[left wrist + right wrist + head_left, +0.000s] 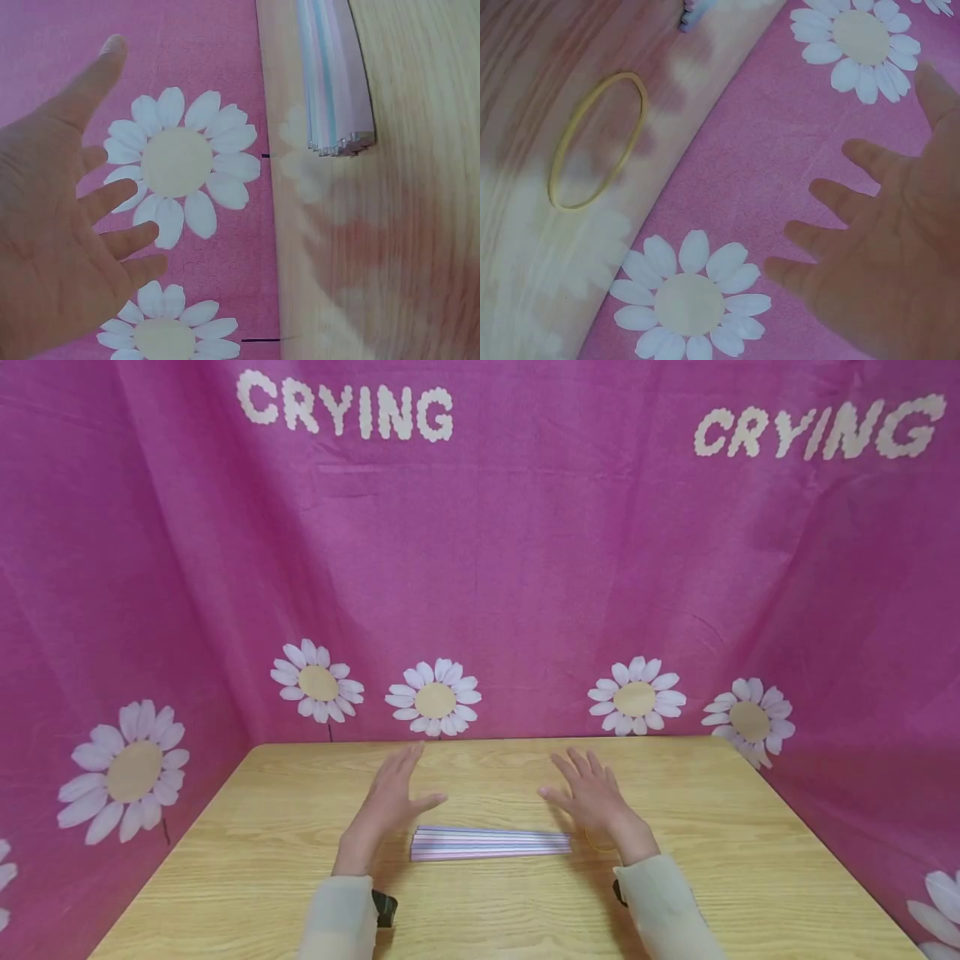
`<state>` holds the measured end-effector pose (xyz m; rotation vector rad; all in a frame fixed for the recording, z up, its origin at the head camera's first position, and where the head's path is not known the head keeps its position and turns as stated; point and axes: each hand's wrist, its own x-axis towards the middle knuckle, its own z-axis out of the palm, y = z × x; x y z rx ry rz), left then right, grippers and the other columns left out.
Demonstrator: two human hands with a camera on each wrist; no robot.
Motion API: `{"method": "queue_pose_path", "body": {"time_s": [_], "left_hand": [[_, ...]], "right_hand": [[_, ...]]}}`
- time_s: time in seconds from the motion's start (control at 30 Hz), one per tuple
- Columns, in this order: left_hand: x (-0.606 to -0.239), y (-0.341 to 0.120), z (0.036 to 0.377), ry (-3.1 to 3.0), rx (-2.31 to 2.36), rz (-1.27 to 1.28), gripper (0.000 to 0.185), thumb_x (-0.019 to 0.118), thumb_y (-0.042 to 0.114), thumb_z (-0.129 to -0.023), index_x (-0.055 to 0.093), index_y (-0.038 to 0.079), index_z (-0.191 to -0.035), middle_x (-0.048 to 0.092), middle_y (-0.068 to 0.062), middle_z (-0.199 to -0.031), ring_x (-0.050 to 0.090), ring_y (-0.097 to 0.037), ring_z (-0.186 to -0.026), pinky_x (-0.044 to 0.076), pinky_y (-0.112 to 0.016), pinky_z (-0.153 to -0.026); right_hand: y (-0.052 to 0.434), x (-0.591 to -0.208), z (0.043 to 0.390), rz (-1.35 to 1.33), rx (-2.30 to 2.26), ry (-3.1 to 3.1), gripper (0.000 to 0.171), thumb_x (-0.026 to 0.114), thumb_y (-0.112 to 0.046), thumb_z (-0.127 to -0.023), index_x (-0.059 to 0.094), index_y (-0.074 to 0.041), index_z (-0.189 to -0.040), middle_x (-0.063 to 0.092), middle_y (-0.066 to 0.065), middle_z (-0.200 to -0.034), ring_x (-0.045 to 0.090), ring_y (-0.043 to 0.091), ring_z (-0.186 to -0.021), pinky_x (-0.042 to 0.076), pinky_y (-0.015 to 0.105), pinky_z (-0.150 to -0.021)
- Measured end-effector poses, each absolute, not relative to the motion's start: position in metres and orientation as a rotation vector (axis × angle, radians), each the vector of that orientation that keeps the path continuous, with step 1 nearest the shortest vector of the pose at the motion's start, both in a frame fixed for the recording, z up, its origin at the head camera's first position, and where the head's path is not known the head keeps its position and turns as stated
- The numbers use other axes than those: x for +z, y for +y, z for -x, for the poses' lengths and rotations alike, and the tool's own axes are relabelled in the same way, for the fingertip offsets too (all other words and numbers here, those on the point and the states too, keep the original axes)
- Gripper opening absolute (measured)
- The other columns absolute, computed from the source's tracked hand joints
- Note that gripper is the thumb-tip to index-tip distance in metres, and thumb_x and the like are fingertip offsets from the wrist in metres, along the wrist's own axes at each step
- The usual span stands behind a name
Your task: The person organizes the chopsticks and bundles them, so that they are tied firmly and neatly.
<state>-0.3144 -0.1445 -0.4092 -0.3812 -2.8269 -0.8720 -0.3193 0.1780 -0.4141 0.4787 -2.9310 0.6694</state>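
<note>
A long, narrow pleated bundle (487, 843), apparently striped paper in white, pink and blue, lies crosswise on the wooden table. Its left end, with folded edges, shows in the left wrist view (341, 97). Both hands hover above the table, palms facing each other, holding nothing. The left hand (390, 802) is beyond the bundle's left end, fingers spread and thumb pointing inward. Over the right end is the right hand (596, 797), its fingers also spread. A thin yellow rubber band (560, 150) lies on the table beneath the right hand, partly hidden by the wrist in the head view.
The wooden table (495, 918) has a rounded far edge. Pink cloth (525, 568) with white daisies and "CRYING" lettering hangs behind and on both sides. A dark wrist device (385, 909) sits by the left sleeve.
</note>
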Motion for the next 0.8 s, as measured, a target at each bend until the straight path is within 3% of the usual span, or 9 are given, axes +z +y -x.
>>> {"method": "queue_pose_path", "body": {"time_s": [0.53,0.8], "left_hand": [[-0.418,-0.135,0.313,-2.847,-0.968,0.446,0.088,0.077,0.031,-0.082,0.030,0.011,-0.153,0.033,-0.017,-0.157,0.032,-0.040,-0.144,0.032,-0.057,-0.114],[-0.422,-0.132,0.314,-2.892,-0.975,0.474,0.088,0.080,0.030,-0.079,0.033,0.011,-0.151,0.039,-0.017,-0.154,0.036,-0.040,-0.142,0.031,-0.055,-0.115]], "right_hand": [[0.174,-0.422,0.315,-0.649,0.787,-2.930,0.069,0.062,-0.032,-0.094,0.034,-0.003,-0.149,0.026,0.029,-0.156,0.014,0.056,-0.144,0.011,0.072,-0.113],[0.173,-0.426,0.313,-0.757,0.825,-2.916,0.070,0.065,-0.027,-0.092,0.035,0.003,-0.146,0.029,0.035,-0.152,0.019,0.059,-0.141,0.014,0.069,-0.113]]}}
